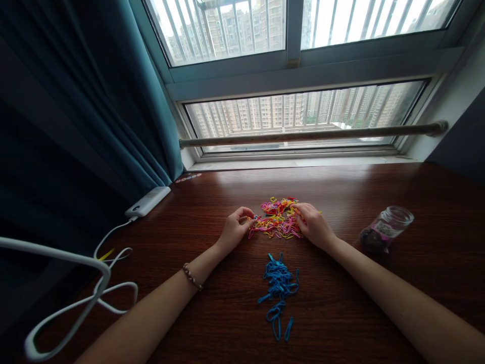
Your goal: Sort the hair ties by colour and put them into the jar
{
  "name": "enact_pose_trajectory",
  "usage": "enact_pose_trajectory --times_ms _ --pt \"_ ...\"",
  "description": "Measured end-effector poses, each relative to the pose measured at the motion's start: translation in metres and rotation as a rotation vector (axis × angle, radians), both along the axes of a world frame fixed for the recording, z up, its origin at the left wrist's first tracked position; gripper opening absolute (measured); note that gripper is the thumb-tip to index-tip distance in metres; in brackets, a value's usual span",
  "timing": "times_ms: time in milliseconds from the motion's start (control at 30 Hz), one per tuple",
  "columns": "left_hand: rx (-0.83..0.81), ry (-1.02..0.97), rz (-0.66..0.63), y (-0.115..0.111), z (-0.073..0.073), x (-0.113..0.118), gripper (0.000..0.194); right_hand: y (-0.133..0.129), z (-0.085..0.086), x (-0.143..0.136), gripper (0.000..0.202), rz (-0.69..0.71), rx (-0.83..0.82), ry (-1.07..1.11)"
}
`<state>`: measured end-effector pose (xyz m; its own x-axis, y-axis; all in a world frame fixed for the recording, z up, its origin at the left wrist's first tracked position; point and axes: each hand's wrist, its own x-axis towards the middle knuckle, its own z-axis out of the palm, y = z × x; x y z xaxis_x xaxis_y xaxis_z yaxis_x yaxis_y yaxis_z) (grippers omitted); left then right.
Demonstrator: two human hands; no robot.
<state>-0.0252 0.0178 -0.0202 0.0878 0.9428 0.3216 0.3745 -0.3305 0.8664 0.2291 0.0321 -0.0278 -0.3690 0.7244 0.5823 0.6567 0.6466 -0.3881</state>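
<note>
A loose pile of small rubber bands (278, 222) in pink, yellow, red and orange lies on the brown wooden table. At its left edge is my left hand (237, 230), thumb and fingers curled together around a few bands at the fingertips. My right hand (314, 225) rests on the pile's right side, thumb and forefinger apart, touching the bands; its other fingertips are partly hidden. Nearer to me sits a separate heap of blue rubber bands (279, 278), with a few strays below it.
At the right a clear glass jar (386, 227) with dark contents leans over on the table (333, 313). A white power bank (147, 201) with a white cable (113, 230) lies at the left by the blue curtain (151, 126). A window with a rail is behind.
</note>
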Motion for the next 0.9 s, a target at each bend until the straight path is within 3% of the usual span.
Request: enact_pose_trajectory --times_ms 133,267,467,567,667,800,900 --pt "0.029 0.027 -0.007 0.000 0.000 -0.001 0.019 0.000 0.003 -0.001 0.032 0.029 -0.011 -0.011" --pt "0.172 0.143 -0.066 -0.010 0.007 0.006 0.013 0.002 0.001 -0.003 0.038 0.100 -0.080 -0.149" --pt "0.410 0.408 -0.579 -0.051 0.031 0.034 0.009 0.000 0.006 -0.002 0.034 0.220 -0.122 -0.228" --pt "0.448 0.506 -0.698 -0.062 0.038 0.040 0.008 -0.004 0.015 -0.001 0.028 0.360 -0.161 -0.166" --pt "0.408 0.546 -0.657 -0.059 0.038 0.036 0.012 -0.005 0.019 0.001 0.032 0.390 -0.248 0.024" --pt "0.370 0.526 -0.407 -0.035 0.030 0.023 0.019 0.002 0.011 0.005 0.034 0.071 -0.250 0.294" --pt "0.403 0.479 -0.210 -0.012 0.022 0.015 0.018 0.013 -0.001 0.008 0.033 -0.121 -0.152 0.295"
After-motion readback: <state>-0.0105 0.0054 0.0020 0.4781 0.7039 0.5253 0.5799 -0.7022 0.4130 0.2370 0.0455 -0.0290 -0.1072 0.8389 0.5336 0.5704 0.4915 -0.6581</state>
